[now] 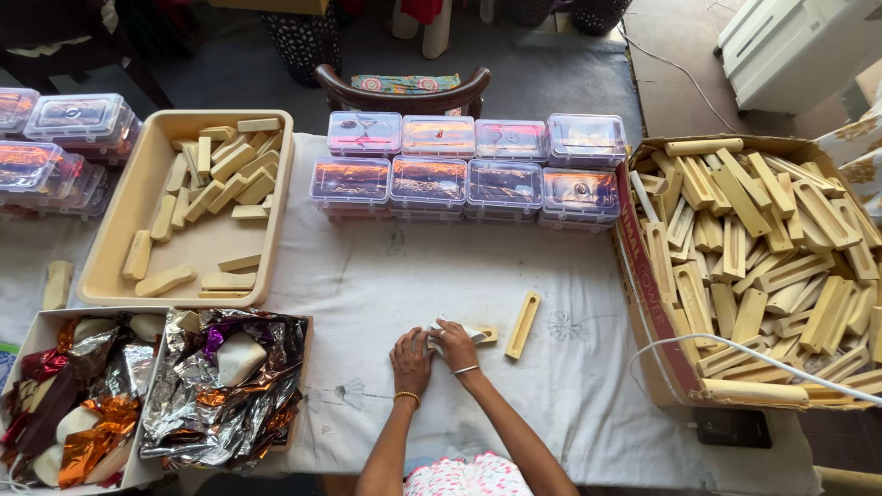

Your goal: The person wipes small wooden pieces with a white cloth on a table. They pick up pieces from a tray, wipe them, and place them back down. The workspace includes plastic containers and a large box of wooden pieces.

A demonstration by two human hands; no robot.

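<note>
L hand (411, 360) presses small white-wrapped piece (457, 332) on cloth surface (367, 285), fingers curled | R hand (455, 346) pinches same piece, closed on it | wooden holder (522, 325) just beside, R | risk: thin two-hand grip, piece may slip or nudge holder.

Both hands (432, 351) on wrapped block (464, 332)

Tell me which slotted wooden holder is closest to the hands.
The lone slotted wooden holder lying on the white cloth, just right of the right hand. All the others are piled in the cardboard box at the table's right end.
</note>
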